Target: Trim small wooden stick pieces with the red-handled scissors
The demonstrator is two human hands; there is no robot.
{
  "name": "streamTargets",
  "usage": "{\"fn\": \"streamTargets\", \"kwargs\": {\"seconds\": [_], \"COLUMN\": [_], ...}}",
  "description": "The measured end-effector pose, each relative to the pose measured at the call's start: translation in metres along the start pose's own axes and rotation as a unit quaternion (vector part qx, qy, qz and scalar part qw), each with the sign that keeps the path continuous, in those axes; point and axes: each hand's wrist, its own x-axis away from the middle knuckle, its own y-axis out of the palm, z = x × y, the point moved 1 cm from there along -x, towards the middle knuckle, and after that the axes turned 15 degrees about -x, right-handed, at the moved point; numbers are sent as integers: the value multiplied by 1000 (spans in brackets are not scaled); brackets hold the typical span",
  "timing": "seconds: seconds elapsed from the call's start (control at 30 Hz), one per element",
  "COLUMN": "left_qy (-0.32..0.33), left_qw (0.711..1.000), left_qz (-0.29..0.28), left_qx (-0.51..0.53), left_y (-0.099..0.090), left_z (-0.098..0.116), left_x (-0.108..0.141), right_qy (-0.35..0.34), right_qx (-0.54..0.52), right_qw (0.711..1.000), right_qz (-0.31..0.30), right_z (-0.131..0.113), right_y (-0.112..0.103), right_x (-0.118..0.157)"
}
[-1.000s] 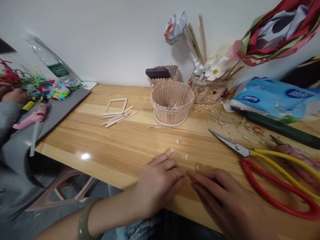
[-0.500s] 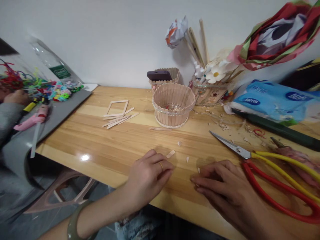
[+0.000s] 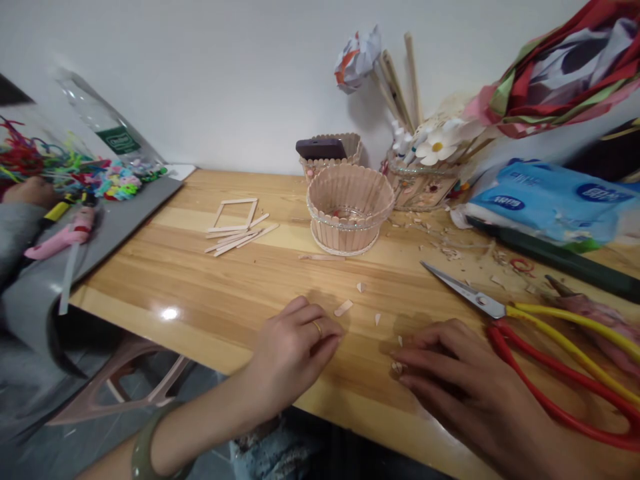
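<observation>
Small, pale wooden piece (image 3: 397, 367) at the fingertips of the right hand (image 3: 460, 373), low over the near side of the worktop (image 3: 220, 287), right of centre. That grip is drawn in on the piece. In the left hand (image 3: 295, 343) the grip is together, thumb to fingers; whether anything lies between them cannot be told.

Something so slight is best held lightly by its edges, as a hard squeeze could snap it or flick it away. Resting the wrists would steady both hands, and the piece is best kept apart from the look-alike light wood scraps (image 3: 343, 308) just beyond, where it could easily be mixed up. The large scissors with red and yellow handles (image 3: 484, 301) lie near the right hand, blades together, points toward the far left, so that sleeve or knuckle should stay wide of them.

The worktop is glossy, striped wood, with a bright glare spot on the left. Farther back stand a round basket of flat wooden sticks (image 3: 343, 233) and, to its left, a four-sided stick frame (image 3: 239, 201). A plain pale wall (image 3: 225, 87) closes the far side; at far left is another person's hand (image 3: 33, 192).
</observation>
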Motion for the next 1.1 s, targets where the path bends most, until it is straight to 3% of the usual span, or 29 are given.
{"fn": "streamTargets", "kwargs": {"seconds": [0.1,0.17,0.3,0.73,0.93,1.1], "left_qy": [5,9,10,11,13,14], "left_qw": [1000,1000,1000,1000,1000,1000], "left_qz": [1,2,-4,-5,-3,-8], "left_qx": [-1,-2,-3,-1,-2,7], "left_y": [0,-1,-1,-3,-2,-1], "left_z": [0,-1,-3,-1,0,0], "left_x": [0,1,5,6,7,7], "right_qy": [-81,-136,-217,-211,-166,-157], "right_qx": [90,184,280,323,287,286], "right_qw": [993,973,935,922,944,945], "right_qz": [-1,-28,-15,-30,-2,1], "right_z": [-6,-8,-10,-16,-19,-22], "right_y": [-3,-4,-5,11,13,13], "right_x": [8,16,24,17,14,3]}}
